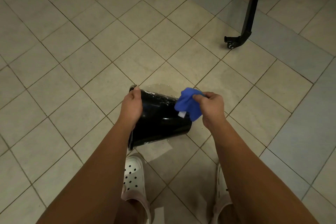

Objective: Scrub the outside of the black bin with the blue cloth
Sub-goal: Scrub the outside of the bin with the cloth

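Observation:
A glossy black bin [160, 123] lies tipped on its side over the tiled floor, its open rim to the left and its base to the right. Its upper side is wet, with soapy streaks. My left hand [131, 105] grips the bin at its rim, thumb over the edge. My right hand [211, 107] pinches a bunched blue cloth [189, 104] with a small white tag, held against the bin's upper right side near the base.
A wet patch [163, 87] spreads on the beige tiles just beyond the bin. A black metal frame leg with a caster [234, 41] stands at the upper right. My feet in white perforated clogs [133, 178] are right below the bin.

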`<state>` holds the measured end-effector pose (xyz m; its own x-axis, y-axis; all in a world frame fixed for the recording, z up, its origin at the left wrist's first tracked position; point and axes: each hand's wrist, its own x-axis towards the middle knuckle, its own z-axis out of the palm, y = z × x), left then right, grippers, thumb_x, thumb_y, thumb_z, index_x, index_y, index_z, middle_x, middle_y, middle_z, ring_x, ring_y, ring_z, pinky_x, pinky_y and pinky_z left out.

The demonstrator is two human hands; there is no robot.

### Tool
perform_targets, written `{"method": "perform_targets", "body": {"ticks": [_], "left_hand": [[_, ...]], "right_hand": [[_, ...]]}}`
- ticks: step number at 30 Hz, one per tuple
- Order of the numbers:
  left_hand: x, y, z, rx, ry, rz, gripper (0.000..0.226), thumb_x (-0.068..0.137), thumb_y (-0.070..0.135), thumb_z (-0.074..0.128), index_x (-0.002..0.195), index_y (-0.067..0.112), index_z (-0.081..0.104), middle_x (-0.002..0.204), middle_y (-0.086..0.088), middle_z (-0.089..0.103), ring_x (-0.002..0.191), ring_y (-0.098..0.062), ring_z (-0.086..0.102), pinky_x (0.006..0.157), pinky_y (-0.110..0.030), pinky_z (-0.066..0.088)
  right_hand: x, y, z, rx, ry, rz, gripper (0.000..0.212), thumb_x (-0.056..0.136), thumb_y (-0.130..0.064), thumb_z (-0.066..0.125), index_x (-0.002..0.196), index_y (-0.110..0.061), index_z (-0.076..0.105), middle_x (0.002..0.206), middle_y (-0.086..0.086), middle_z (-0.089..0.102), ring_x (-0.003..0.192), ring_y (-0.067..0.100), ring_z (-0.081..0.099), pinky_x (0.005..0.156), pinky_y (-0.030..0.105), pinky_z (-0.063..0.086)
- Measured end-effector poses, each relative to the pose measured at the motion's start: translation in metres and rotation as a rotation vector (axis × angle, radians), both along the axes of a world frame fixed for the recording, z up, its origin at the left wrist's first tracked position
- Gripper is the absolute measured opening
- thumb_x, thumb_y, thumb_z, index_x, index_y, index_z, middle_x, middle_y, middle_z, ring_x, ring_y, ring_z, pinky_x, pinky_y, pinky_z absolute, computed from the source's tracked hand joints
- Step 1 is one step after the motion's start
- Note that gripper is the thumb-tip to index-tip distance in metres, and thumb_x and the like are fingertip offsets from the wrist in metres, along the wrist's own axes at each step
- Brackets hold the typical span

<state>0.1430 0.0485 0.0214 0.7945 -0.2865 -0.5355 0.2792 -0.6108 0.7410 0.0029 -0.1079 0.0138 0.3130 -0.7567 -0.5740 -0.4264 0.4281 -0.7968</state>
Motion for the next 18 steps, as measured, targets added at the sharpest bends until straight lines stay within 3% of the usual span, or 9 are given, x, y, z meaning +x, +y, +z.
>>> {"method": "perform_targets", "body": {"ticks": [2, 3, 5, 6, 9, 11, 14, 18], "left_hand": [[0.0, 0.001, 0.0, -0.004, 0.007, -0.004, 0.055, 0.104, 0.049, 0.028, 0.127, 0.011, 0.06, 0.115, -0.014, 0.065, 0.11, -0.029, 0.06, 0.105, -0.051, 0.044], [0.0, 0.001, 0.0, -0.007, 0.014, -0.004, 0.056, 0.103, 0.05, 0.028, 0.128, 0.012, 0.059, 0.116, -0.014, 0.065, 0.111, -0.03, 0.06, 0.105, -0.051, 0.044], [-0.001, 0.002, 0.001, -0.011, 0.021, -0.003, 0.057, 0.103, 0.051, 0.028, 0.129, 0.012, 0.059, 0.117, -0.014, 0.064, 0.111, -0.03, 0.06, 0.105, -0.051, 0.044], [-0.001, 0.002, 0.002, -0.009, 0.025, 0.002, 0.057, 0.103, 0.051, 0.028, 0.129, 0.011, 0.059, 0.117, -0.014, 0.064, 0.112, -0.03, 0.059, 0.105, -0.051, 0.044], [0.0, 0.002, 0.003, -0.006, 0.03, 0.008, 0.057, 0.102, 0.052, 0.028, 0.128, 0.012, 0.059, 0.117, -0.014, 0.064, 0.112, -0.03, 0.059, 0.106, -0.051, 0.043], [0.001, 0.003, 0.003, -0.012, 0.04, 0.006, 0.058, 0.1, 0.054, 0.028, 0.128, 0.014, 0.059, 0.117, -0.013, 0.064, 0.112, -0.03, 0.059, 0.106, -0.052, 0.043], [0.001, 0.003, 0.005, -0.016, 0.077, 0.008, 0.056, 0.101, 0.052, 0.029, 0.129, 0.013, 0.059, 0.117, -0.013, 0.064, 0.112, -0.03, 0.059, 0.107, -0.052, 0.042], [0.005, 0.002, 0.007, 0.008, 0.169, 0.098, 0.045, 0.101, 0.041, 0.034, 0.123, 0.009, 0.058, 0.102, -0.013, 0.064, 0.099, -0.029, 0.06, 0.097, -0.044, 0.046]], "right_hand": [[0.002, -0.001, -0.006, -0.083, 0.015, -0.038, 0.013, 0.084, -0.024, 0.065, 0.077, -0.014, 0.061, 0.099, 0.01, 0.06, 0.093, 0.023, 0.057, 0.081, 0.037, 0.05], [0.002, -0.002, -0.01, -0.188, 0.117, 0.01, 0.017, 0.084, -0.033, 0.064, 0.083, -0.016, 0.063, 0.12, 0.012, 0.054, 0.107, 0.025, 0.054, 0.091, 0.043, 0.046], [-0.003, 0.001, -0.015, -0.481, 0.406, 0.165, 0.026, 0.085, -0.041, 0.061, 0.093, -0.017, 0.065, 0.149, 0.01, 0.027, 0.126, 0.028, 0.038, 0.102, 0.048, 0.03], [-0.007, 0.005, -0.016, -0.642, 0.461, 0.207, 0.025, 0.084, -0.039, 0.061, 0.092, -0.015, 0.065, 0.151, 0.009, 0.023, 0.126, 0.029, 0.035, 0.1, 0.046, 0.024], [-0.023, 0.021, -0.031, -0.951, 0.437, 0.325, 0.022, 0.081, -0.032, 0.063, 0.085, -0.01, 0.062, 0.141, 0.01, 0.044, 0.12, 0.028, 0.044, 0.097, 0.041, 0.023], [-0.034, 0.035, -0.047, -0.971, 0.493, 0.434, 0.027, 0.081, -0.033, 0.061, 0.088, -0.007, 0.063, 0.133, 0.013, 0.052, 0.118, 0.03, 0.048, 0.099, 0.043, 0.024], [-0.037, 0.059, -0.06, -0.845, 0.475, 0.548, 0.036, 0.085, -0.032, 0.054, 0.099, -0.001, 0.061, 0.13, 0.02, 0.053, 0.118, 0.036, 0.051, 0.105, 0.051, 0.029], [-0.034, 0.078, -0.063, -0.773, 0.367, 0.648, 0.033, 0.089, -0.032, 0.058, 0.104, -0.003, 0.057, 0.137, 0.021, 0.046, 0.129, 0.037, 0.041, 0.108, 0.053, 0.03]]}}
